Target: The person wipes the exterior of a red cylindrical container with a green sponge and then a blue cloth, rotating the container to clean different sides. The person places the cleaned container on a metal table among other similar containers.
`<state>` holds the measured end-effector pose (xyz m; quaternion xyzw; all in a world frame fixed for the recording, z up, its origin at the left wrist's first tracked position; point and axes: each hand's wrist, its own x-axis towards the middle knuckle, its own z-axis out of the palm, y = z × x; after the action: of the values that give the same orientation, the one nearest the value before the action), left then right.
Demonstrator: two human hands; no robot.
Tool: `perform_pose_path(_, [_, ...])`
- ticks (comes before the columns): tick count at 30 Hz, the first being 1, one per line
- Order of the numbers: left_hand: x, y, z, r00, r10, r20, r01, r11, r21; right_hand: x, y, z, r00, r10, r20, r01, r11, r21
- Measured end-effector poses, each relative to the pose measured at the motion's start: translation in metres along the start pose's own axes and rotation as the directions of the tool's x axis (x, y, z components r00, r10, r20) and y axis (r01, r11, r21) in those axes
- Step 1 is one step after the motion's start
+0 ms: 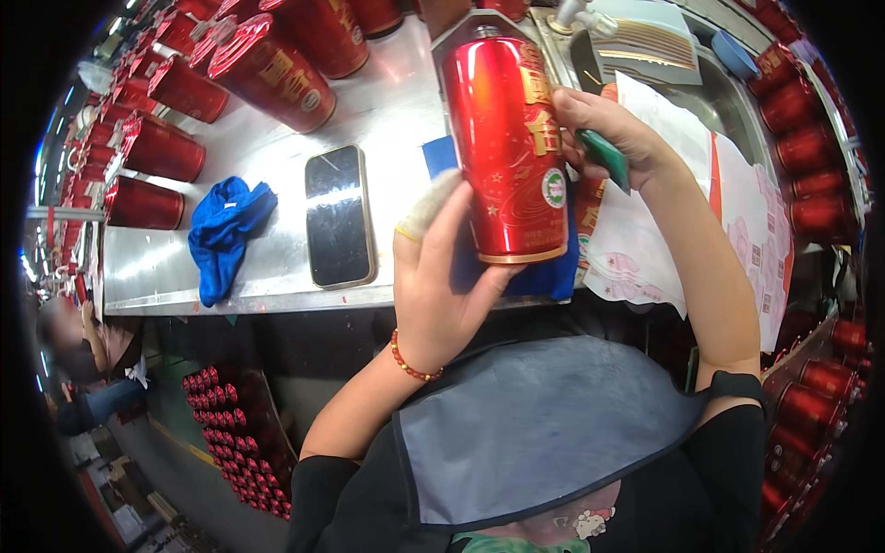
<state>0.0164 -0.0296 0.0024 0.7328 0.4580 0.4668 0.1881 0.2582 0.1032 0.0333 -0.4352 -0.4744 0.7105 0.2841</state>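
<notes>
Red can stands upright above the metal table's near edge, left hand wrapped around its lower side, right hand pinching a green scraper against it. Glossy metal could slip, dropping near the phone.

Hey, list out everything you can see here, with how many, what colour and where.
Red metal canister: one, glossy red with gold print, held upright over the bench.
Green scraper: one, green, in the right hand beside the canister.
Other red canisters: many, red, lying along the bench's far left, stacked at right, more on the floor.
Phone: one, dark screen, flat on the bench.
Blue cloth: one, blue, crumpled left of the phone.
Blue pad: one, blue, under the canister.
Paper sheets: several, white and pink, at right.
Steel bench: one, silver.
Left hand: bead bracelet, fingertip cot, gripping the canister.
Right hand: holding the scraper.
</notes>
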Motion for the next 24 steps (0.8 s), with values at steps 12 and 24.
perform_pose_path(12, [-0.024,0.006,-0.009,0.950,0.304,-0.072,-0.297,0.950,0.094,0.001,-0.023,0.041,0.970,-0.228,-0.089,0.198,0.945,-0.262])
perform_pose_path(24, [-0.012,0.012,-0.014,0.927,0.374,-0.007,-0.369,0.918,0.145,0.010,-0.026,0.032,0.987,-0.153,0.039,0.158,0.949,-0.274])
